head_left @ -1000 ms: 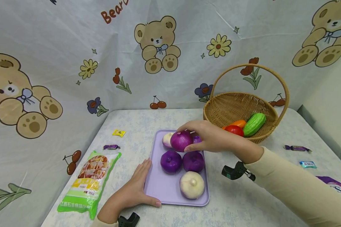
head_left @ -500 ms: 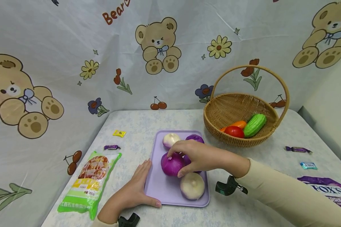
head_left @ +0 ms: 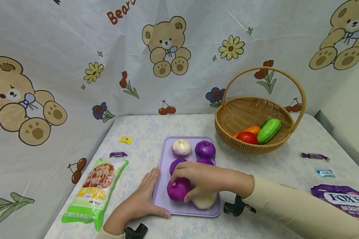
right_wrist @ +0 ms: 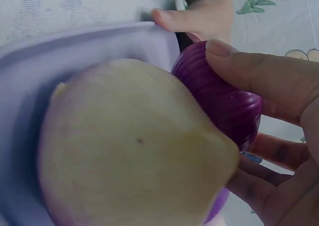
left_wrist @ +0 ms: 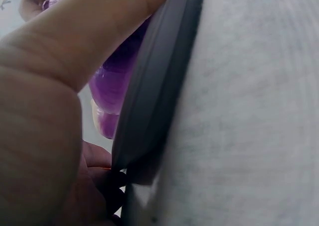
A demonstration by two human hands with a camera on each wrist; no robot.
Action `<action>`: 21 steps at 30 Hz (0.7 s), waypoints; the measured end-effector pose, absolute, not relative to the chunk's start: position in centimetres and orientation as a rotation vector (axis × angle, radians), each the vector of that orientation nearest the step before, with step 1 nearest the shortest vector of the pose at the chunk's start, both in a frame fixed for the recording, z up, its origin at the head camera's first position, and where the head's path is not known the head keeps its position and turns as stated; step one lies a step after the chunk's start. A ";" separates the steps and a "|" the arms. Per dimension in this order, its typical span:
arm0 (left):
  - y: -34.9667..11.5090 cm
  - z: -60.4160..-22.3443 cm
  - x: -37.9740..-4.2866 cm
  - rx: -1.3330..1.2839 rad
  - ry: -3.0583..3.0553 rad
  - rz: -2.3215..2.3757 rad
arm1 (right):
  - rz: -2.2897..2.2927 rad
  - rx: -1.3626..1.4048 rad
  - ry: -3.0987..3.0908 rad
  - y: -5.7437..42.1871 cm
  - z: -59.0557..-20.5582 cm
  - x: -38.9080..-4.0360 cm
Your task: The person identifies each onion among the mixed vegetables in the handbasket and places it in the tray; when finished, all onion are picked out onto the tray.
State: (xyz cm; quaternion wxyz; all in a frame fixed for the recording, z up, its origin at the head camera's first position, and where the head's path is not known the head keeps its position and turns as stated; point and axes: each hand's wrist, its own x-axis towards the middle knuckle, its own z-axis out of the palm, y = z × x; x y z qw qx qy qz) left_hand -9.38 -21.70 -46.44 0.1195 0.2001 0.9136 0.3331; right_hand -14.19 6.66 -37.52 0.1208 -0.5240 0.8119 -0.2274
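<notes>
My right hand (head_left: 198, 177) grips a red onion (head_left: 179, 191) at the front left of the lilac tray (head_left: 163, 206). In the right wrist view, thumb and fingers are on either side of the onion (right_wrist: 219, 99), right beside a large pale turnip (right_wrist: 134, 141). That turnip (head_left: 205, 201) is partly covered by the hand in the head view. My left hand (head_left: 146, 196) rests along the tray's left edge, fingers straight, thumb at its front corner. Behind the right hand are dark purple round vegetables (head_left: 205, 149), two of them partly hidden. Another white-and-purple turnip (head_left: 181, 148) sits at the tray's back left.
A wicker basket (head_left: 242, 108) at the back right contains a tomato (head_left: 247, 137), something orange and a green bumpy gourd (head_left: 268, 131). Left of the tray lies a green food bag (head_left: 92, 192) with small candies (head_left: 125, 139) behind it. A purple Fox's bag (head_left: 342, 200) lies at right.
My right hand has carried the red onion from the back of the tray towards its front left. Two purple vegetables and the back turnip are more exposed. The left hand has stayed put.
</notes>
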 end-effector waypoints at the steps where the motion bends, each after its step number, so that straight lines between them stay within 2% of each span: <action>1: -21.7 -46.4 -9.4 0.585 2.671 0.974 | -0.653 -1.536 2.372 6.6 -37.6 -14.1; 21: -21.6 -46.3 -9.3 0.580 2.663 0.982 | -0.458 -1.603 2.482 5.9 -39.2 -13.6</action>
